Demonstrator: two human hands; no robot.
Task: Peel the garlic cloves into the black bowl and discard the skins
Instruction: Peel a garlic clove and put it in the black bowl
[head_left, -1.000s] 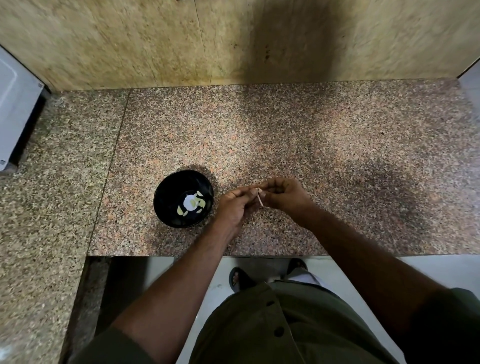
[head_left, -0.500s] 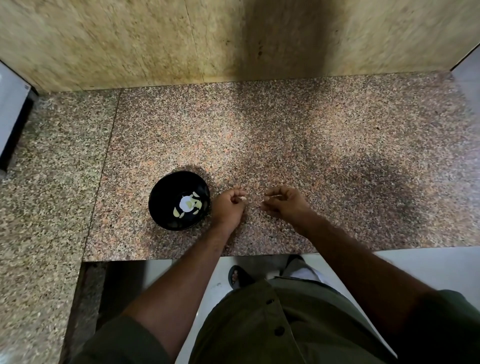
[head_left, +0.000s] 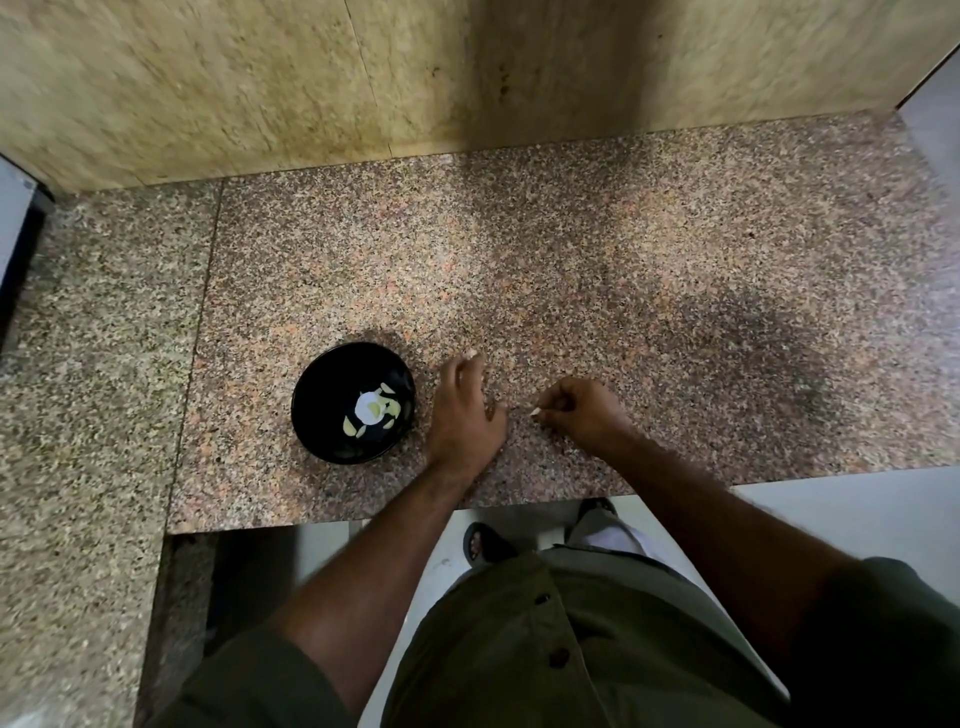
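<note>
A small pale garlic piece (head_left: 535, 411), too small to judge its axis, sits pinched at the curled fingertips of the right hand (head_left: 584, 415) at frame centre. The left hand (head_left: 465, 410) lies beside it, fingers loosely extended on the granite counter (head_left: 675, 291). One black bowl (head_left: 353, 402), left of centre, holds several yellowish peeled cloves (head_left: 371, 410).

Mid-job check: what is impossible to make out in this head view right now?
- Pale bit at the right hand: too small to tell clove from skin.
- Left hand: its palm faces down, so anything under it is hidden.
- Black bowl: near wall hides part of the floor; cloves uncountable.
- Grey unit: cut off by the left edge.
</note>
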